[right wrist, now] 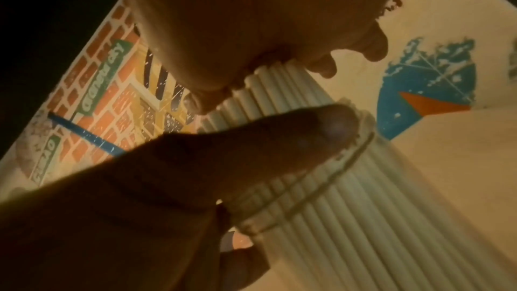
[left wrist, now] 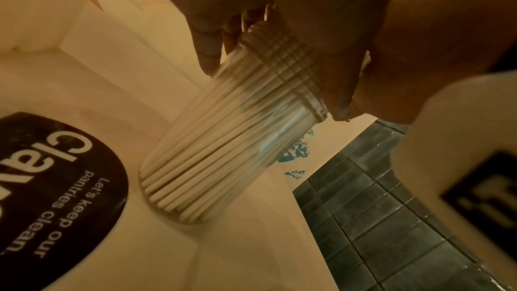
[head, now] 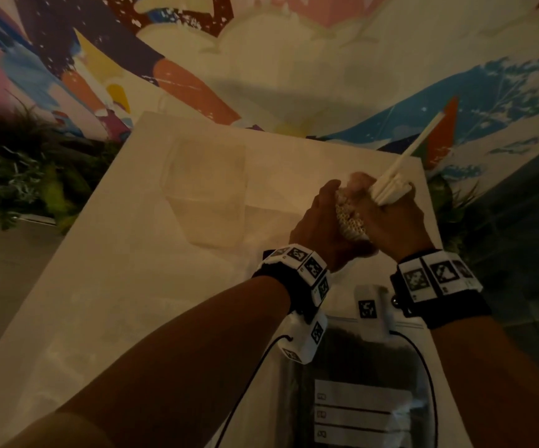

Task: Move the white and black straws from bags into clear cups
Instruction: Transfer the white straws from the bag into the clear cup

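Observation:
A clear cup [left wrist: 232,132] packed with white straws stands on the white table [head: 132,286]; from above the straw ends [head: 350,221] show as a honeycomb. My left hand [head: 319,221] grips the cup round its ribbed rim. My right hand [head: 397,218] presses against it from the right and grips a small bunch of white straws [head: 404,169] that stick up and away over the cup. In the right wrist view the thumb [right wrist: 265,141] lies across the straws [right wrist: 349,207] at the cup's rim. A zip bag of black straws [head: 358,360] lies under my wrists.
An empty clear bag [head: 206,195] lies flat mid-table, left of the hands. Green plants [head: 19,169] border the table's left side, with a painted wall behind. A round black sticker [left wrist: 56,185] is on the table by the cup. Dark tiled floor [left wrist: 391,207] lies beyond the right edge.

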Demonstrator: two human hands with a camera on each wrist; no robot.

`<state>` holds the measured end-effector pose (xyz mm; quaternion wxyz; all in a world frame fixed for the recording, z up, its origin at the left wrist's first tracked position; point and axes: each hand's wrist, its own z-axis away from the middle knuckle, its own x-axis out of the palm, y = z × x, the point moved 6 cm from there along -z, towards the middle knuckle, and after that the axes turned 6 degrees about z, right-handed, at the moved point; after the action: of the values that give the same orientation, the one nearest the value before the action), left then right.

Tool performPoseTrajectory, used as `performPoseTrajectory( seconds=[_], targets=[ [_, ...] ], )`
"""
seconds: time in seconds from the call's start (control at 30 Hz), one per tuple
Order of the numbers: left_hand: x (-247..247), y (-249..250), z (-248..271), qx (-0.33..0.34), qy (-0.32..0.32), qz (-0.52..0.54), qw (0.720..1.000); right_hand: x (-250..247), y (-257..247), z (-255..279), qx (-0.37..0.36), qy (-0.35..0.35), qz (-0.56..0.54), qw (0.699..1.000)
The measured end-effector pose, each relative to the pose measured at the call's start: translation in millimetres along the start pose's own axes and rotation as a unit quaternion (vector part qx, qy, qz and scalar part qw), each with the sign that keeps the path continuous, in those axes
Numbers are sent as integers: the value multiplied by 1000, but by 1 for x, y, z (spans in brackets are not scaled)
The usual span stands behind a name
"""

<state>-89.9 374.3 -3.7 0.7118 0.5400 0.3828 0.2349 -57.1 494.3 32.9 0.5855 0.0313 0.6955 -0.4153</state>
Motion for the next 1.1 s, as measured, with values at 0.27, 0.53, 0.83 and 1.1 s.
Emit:
performPoseTrajectory(
  seconds=[0.27, 0.53, 0.83, 1.1],
  targets=[
    [-3, -3, -3, 24, 11, -19, 999, -25, -15, 22, -65, 123, -137, 981],
    [-5, 7, 1, 29, -8, -53, 998, -60, -55, 26, -265, 252, -132, 921],
    [-6, 4, 2, 34, 14, -26, 999, -44, -42, 26, -184, 183, -31, 965],
    [-5, 6, 1, 43, 9, -23, 999, -7, -43, 8, -162, 15, 296, 941]
  ],
)
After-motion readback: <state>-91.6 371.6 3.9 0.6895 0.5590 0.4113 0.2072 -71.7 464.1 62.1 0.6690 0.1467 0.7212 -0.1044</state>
